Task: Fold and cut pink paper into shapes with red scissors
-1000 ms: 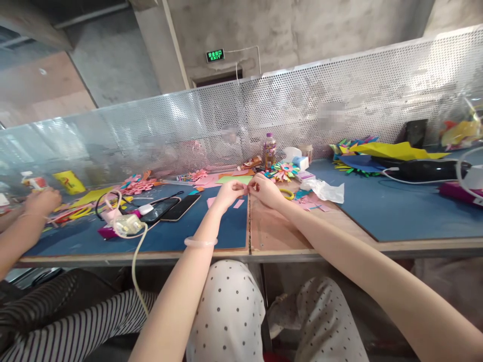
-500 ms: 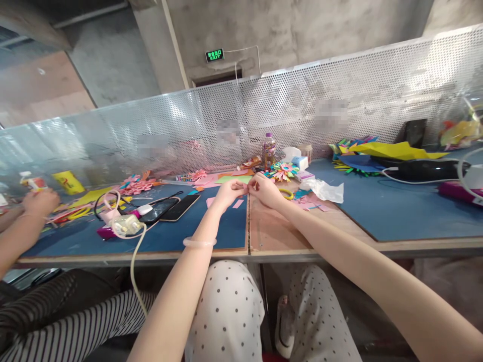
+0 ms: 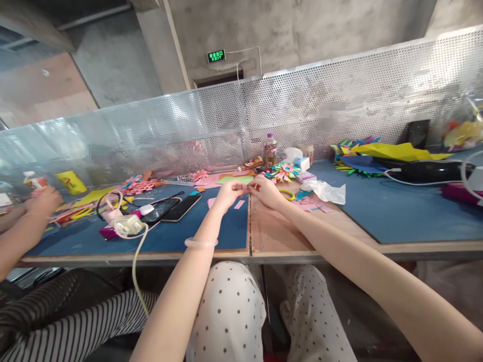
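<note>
My left hand (image 3: 228,195) and my right hand (image 3: 267,192) meet fingertip to fingertip above the seam of the table. Both are closed in a pinch. Whatever sits between the fingers is too small to make out. Small pink paper strips (image 3: 239,204) lie on the blue mat just below my left hand. Behind the hands is a light green paper sheet (image 3: 234,179) among pink sheets. Close to my right hand are a yellow ring (image 3: 289,195), perhaps a tape roll, and a multicoloured paper flower (image 3: 286,172).
Two phones (image 3: 181,208) and a power strip with plugs (image 3: 128,225) lie to the left. A co-worker's hands (image 3: 45,203) are at the far left. A drink bottle (image 3: 270,152), crumpled white tissue (image 3: 325,192) and yellow paper (image 3: 400,151) are behind and right. A perforated metal screen (image 3: 181,120) stands at the back.
My hands stay pinched together in nearly the same place. The view has shifted slightly. My foot under the table has moved back, partly behind my leg.
</note>
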A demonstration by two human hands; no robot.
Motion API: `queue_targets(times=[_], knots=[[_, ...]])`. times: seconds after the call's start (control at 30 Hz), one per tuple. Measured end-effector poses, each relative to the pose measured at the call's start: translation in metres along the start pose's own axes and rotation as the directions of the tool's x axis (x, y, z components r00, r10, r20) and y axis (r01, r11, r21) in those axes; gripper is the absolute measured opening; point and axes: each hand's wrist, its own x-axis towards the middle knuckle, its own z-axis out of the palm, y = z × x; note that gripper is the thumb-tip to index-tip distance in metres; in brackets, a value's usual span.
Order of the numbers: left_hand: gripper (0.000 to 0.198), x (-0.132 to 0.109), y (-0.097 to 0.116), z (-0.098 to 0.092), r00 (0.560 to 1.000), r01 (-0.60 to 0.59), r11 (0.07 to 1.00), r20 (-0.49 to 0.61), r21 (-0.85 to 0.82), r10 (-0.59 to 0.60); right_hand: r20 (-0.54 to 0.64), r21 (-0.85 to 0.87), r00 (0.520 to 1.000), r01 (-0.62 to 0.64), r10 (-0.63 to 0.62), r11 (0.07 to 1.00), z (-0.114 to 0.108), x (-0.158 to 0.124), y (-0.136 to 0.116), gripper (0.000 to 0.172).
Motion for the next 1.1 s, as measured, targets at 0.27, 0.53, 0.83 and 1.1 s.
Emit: queue_targets(times=[0.27,0.53,0.83,1.1], knots=[[0.018,-0.003,0.005,0.002,0.997,0.07,0.996,-0.031,0.053,-0.069,-0.011,0.041,0.999,-0.031,0.031,0.999,0.001,0.0,0.0,0.013],[0.025,-0.003,0.005,0.003,0.998,0.069,0.996,-0.011,0.065,-0.069,-0.012,0.06,0.992,-0.124,0.125,0.991,0.002,0.0,0.0,0.011],[0.031,-0.003,0.005,0.003,0.998,0.067,0.995,0.009,0.073,-0.068,-0.013,0.071,0.997,-0.075,0.076,0.995,0.0,-0.001,0.001,0.011],[0.027,0.002,-0.005,0.013,0.998,0.06,0.998,-0.018,0.022,-0.06,-0.007,0.069,0.997,-0.079,0.08,0.994,-0.001,-0.003,0.007,0.011]])
